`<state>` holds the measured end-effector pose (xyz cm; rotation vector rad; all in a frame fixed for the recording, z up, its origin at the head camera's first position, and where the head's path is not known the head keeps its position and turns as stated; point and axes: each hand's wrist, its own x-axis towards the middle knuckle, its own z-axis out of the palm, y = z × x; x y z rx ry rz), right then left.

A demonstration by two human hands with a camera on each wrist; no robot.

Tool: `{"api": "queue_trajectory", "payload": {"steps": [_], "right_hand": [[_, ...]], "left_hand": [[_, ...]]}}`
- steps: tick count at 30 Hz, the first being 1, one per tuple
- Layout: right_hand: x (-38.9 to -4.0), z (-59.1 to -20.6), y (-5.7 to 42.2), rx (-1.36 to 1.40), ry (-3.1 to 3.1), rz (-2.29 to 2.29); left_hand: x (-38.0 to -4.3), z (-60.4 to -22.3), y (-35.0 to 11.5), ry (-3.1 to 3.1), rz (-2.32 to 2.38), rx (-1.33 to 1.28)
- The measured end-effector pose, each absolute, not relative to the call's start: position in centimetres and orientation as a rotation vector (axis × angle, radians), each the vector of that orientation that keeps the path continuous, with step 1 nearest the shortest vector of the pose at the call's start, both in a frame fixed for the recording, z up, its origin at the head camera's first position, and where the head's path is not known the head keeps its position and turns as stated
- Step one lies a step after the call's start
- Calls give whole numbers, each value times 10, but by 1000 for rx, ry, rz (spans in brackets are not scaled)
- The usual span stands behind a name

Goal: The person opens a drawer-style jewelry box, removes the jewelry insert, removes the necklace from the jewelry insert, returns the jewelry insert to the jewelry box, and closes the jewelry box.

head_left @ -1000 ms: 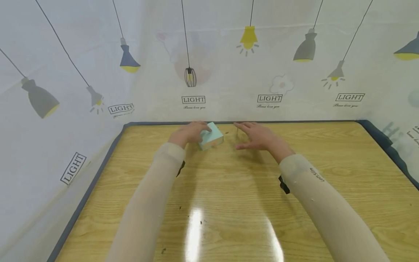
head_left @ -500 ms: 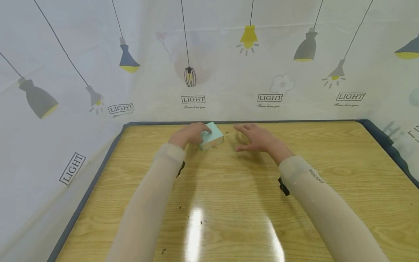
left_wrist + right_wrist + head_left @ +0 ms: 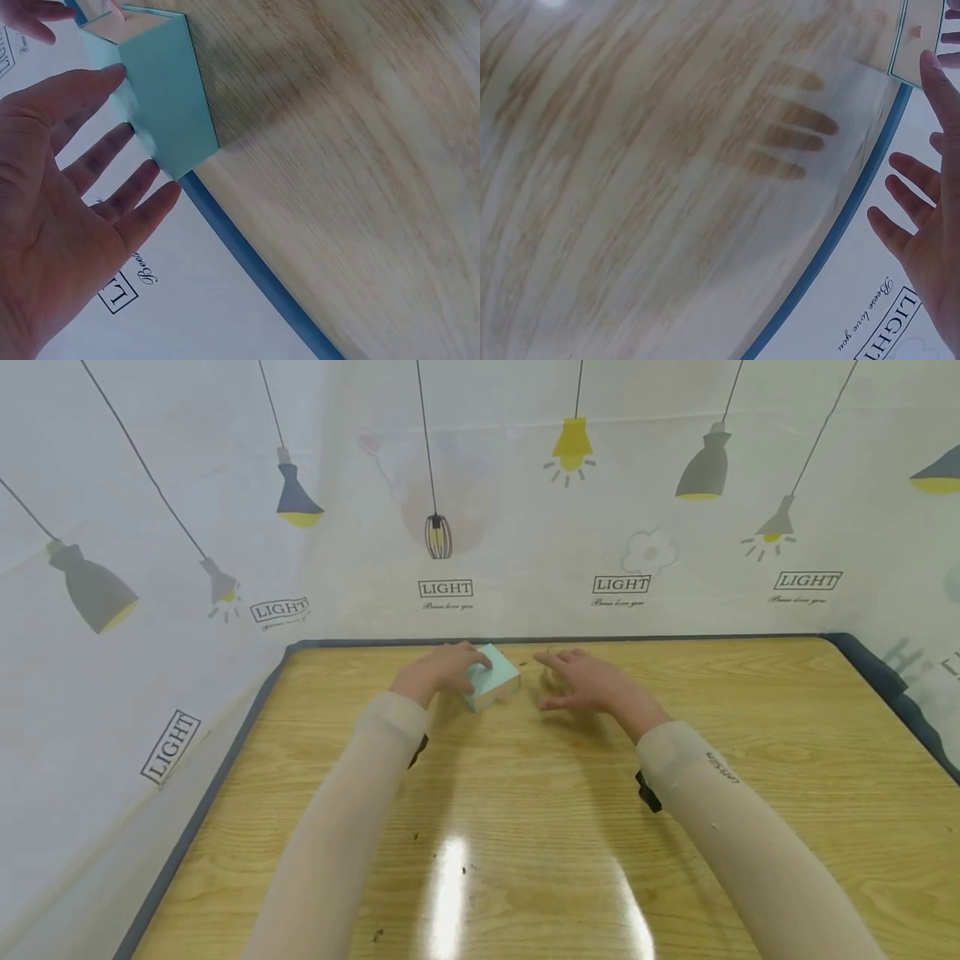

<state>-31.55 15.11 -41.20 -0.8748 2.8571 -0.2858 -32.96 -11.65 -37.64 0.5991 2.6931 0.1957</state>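
A small mint-green box (image 3: 497, 675) lies on the table near its far edge. One end is cream with a pink tab, seen in the left wrist view on the box (image 3: 166, 90). My left hand (image 3: 444, 668) is at its left side, fingers spread, the fingertips (image 3: 142, 172) touching or very near the green face. Across a small gap to the right, my right hand (image 3: 588, 683) hovers above the wood with fingers apart and holds nothing. In the right wrist view, its fingers (image 3: 909, 199) are extended and the cream end of the box (image 3: 915, 41) shows at the top corner.
The wood-grain table (image 3: 525, 810) has a dark blue edge (image 3: 675, 636). White sheeting (image 3: 525, 527) printed with lamps stands behind it and at both sides. Small dark marks (image 3: 377, 935) dot the near tabletop.
My left hand and the mint-green box have shifted slightly to the right and nearer to me. The right hand has lowered a little, staying about as spread as before.
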Motion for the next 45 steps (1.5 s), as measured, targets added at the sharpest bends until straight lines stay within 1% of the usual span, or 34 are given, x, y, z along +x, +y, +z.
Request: {"api": "queue_trajectory", "payload": {"steps": [11, 19, 21, 28, 31, 38, 45], "right_hand": [[-311, -412, 146, -861, 2859, -303], [-306, -412, 143, -836, 2835, -336], [-305, -413, 142, -853, 2837, -336], [-302, -415, 135, -928, 2854, -348], [-301, -414, 131, -946, 2857, -346], [-299, -413, 128, -974, 2873, -335], [-298, -413, 127, -949, 2926, -366]], "left_hand": [[-322, -373, -110, 2690, 131, 616], [-317, -375, -106, 2667, 187, 553], [-316, -374, -105, 2675, 203, 569], [-319, -375, -100, 2639, 167, 753], [-321, -376, -97, 2619, 139, 785], [-322, -377, -92, 2601, 151, 727], [-313, -369, -84, 2639, 186, 678]]}}
